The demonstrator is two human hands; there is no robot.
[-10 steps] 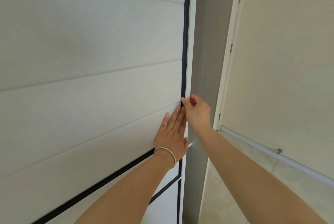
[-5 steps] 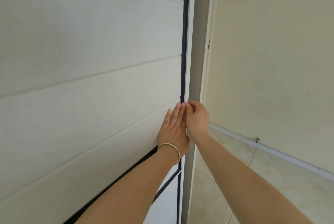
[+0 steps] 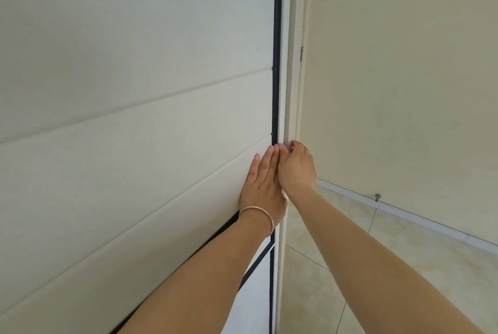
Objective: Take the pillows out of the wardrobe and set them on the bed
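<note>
My left hand (image 3: 265, 185) lies flat on the wardrobe door (image 3: 134, 118); right hand (image 3: 296, 166) hooks its edge — I'd pull evenly, fingers clear.

To my right a beige room door (image 3: 404, 77) stands swung open, two hinges (image 3: 302, 53) showing on its left edge. A white baseboard strip (image 3: 404, 215) runs along the bottom, small metal doorstop (image 3: 377, 196) on it. Beige floor tiles (image 3: 363, 266) below, near right.
</note>
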